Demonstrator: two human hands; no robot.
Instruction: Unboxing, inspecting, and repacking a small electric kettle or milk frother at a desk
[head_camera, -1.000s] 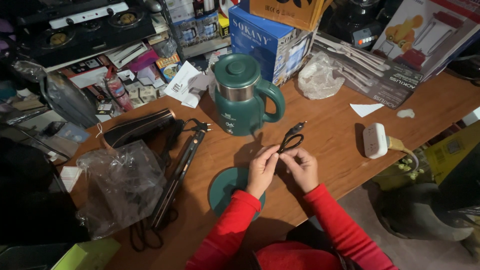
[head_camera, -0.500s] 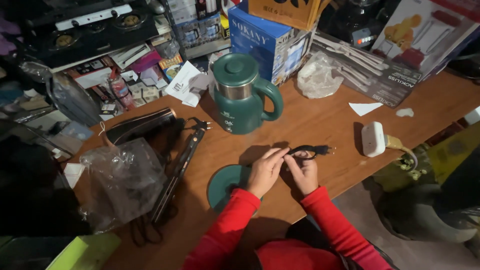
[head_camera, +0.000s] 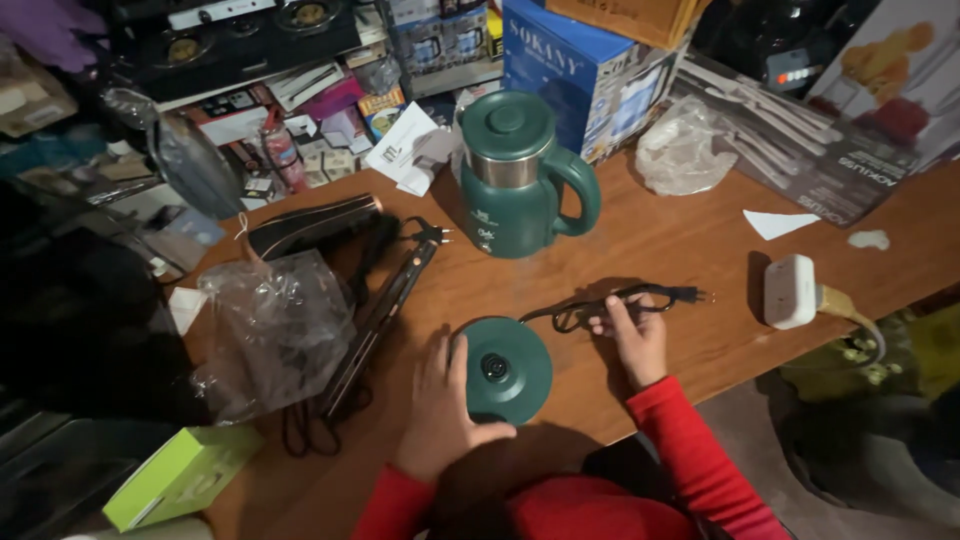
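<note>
A round green kettle base (head_camera: 507, 368) lies on the wooden table (head_camera: 680, 230) close to me. My left hand (head_camera: 437, 410) rests flat at its left edge, fingers spread and touching it. My right hand (head_camera: 634, 338) is closed on the base's black power cord (head_camera: 610, 302), which runs right to a plug (head_camera: 688, 294) lying on the table. The green electric kettle (head_camera: 515, 178) stands upright behind the base, handle to the right. Both my sleeves are red.
A white power adapter (head_camera: 790, 291) sits at the right edge. A hair straightener (head_camera: 385, 312), a dark hair dryer (head_camera: 312, 224) and a crumpled plastic bag (head_camera: 272, 330) lie to the left. A light green box (head_camera: 180, 476) is at lower left. Boxes (head_camera: 580, 60) line the back.
Both hands were together working the bundled cord. Now the cord is stretched out to the right, the left hand has dropped to the base, and the right hand holds the cord alone.
</note>
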